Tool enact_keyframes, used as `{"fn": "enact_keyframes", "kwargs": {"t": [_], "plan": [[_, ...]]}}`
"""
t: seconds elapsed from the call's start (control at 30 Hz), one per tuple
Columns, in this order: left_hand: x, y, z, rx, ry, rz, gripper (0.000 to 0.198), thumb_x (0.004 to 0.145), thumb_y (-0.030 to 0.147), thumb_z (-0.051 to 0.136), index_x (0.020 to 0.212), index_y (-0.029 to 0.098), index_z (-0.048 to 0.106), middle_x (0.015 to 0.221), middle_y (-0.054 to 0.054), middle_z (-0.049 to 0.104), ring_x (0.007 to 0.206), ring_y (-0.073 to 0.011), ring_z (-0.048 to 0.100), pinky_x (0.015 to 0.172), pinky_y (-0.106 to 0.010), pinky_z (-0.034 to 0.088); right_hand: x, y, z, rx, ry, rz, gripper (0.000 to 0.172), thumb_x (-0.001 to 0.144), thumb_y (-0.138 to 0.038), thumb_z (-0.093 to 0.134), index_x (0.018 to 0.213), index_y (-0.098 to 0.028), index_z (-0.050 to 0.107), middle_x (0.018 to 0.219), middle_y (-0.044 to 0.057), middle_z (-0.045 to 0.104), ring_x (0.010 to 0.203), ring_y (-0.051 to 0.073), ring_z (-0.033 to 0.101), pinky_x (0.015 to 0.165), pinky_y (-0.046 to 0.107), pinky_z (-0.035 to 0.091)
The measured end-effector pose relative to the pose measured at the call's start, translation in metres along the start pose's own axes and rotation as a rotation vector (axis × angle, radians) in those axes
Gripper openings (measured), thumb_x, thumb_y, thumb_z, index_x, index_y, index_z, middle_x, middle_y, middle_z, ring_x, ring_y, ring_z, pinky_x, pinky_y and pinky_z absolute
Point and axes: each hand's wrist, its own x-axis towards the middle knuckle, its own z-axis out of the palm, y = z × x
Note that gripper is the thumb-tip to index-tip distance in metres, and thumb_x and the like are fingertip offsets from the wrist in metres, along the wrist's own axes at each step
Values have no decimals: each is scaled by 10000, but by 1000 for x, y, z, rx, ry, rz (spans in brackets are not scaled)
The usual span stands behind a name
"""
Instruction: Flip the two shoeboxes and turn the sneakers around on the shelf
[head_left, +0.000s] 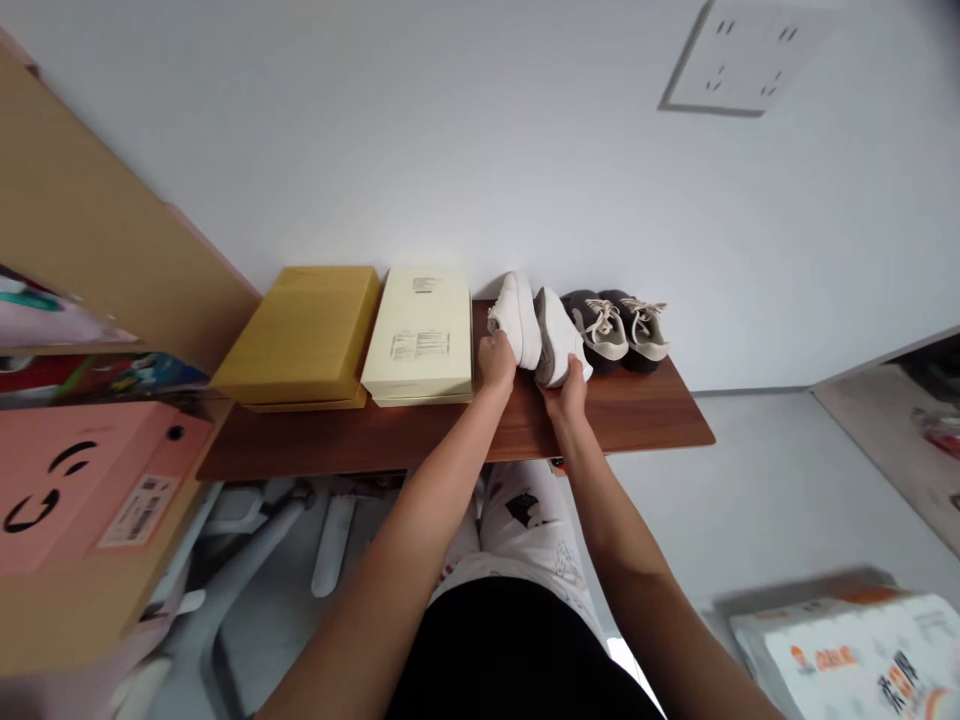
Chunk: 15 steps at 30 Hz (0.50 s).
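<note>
My left hand (pixel 495 360) grips the heel end of a white shoe (pixel 516 315), which is tipped on its side with its sole turned to the right. In my right hand (pixel 567 392) is the matching white shoe (pixel 556 335), tilted so its sole faces left toward the first. Both shoes are just over the dark wooden board (pixel 517 425); whether they touch it I cannot tell. Close by on the right stand two dark shoes with cream laces, one dark shoe (pixel 600 325) beside the other dark shoe (pixel 640 328).
A mustard box (pixel 300 335) and a cream box (pixel 420 335) sit on the board's left part. Behind is a wall with a socket panel (pixel 750 50). A pink box (pixel 82 480) is on the left shelf. A white printed package (pixel 855 655) lies lower right.
</note>
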Motion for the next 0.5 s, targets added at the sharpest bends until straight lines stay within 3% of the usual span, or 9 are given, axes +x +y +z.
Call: {"fn": "enact_keyframes", "kwargs": {"t": [0.13, 0.2, 0.27, 0.3, 0.37, 0.43, 0.5], "plan": [[-13, -18, 0, 169, 105, 71, 198, 947, 202, 445, 1064, 116, 580, 1135, -209, 641, 1142, -281, 636, 950, -402, 487, 0, -2, -17, -83, -54, 138, 486, 796, -454, 740, 1185, -219, 567, 1039, 32, 689, 863, 166, 672, 666, 332, 611], [-29, -23, -8, 196, 119, 196, 360, 908, 145, 490, 1263, 83, 499, 1337, -261, 537, 1303, -296, 544, 1034, -409, 461, -1, -10, -41, -211, -119, 192, 536, 781, -493, 767, 1186, -208, 562, 920, 21, 689, 705, 146, 657, 612, 320, 593], [-50, -25, -13, 211, 98, 339, 551, 881, 118, 520, 1413, 91, 382, 1487, -275, 396, 1414, -308, 435, 1100, -422, 430, 0, -24, -71, -419, -167, 155, 581, 766, -510, 778, 1203, -192, 565, 811, 4, 682, 577, 128, 609, 583, 309, 569], [-61, -24, -13, 212, 59, 405, 607, 880, 115, 520, 1459, 111, 336, 1526, -266, 348, 1431, -307, 413, 1112, -430, 428, 4, -35, -85, -546, -172, 83, 581, 765, -501, 777, 1208, -187, 573, 785, 1, 682, 551, 126, 591, 595, 313, 563], [-83, -21, 0, 205, -97, 516, 622, 899, 121, 494, 1492, 168, 314, 1539, -235, 343, 1407, -292, 442, 1090, -435, 461, 18, -61, -108, -749, -92, -204, 484, 801, -463, 732, 1171, -176, 611, 824, 23, 697, 599, 140, 597, 695, 346, 564], [-99, -14, 31, 215, -333, 602, 568, 918, 131, 475, 1472, 203, 370, 1517, -206, 393, 1393, -275, 460, 1074, -428, 482, 43, -91, -118, -887, 17, -531, 374, 845, -402, 666, 1136, -169, 634, 1007, 97, 706, 813, 199, 649, 879, 422, 533], [-106, -3, 73, 286, -554, 641, 543, 918, 132, 500, 1453, 181, 418, 1535, -208, 389, 1446, -278, 403, 1111, -418, 452, 72, -115, -115, -992, 127, -734, 381, 819, -331, 672, 1151, -153, 617, 1212, 183, 645, 1119, 278, 593, 1033, 486, 444]]}}
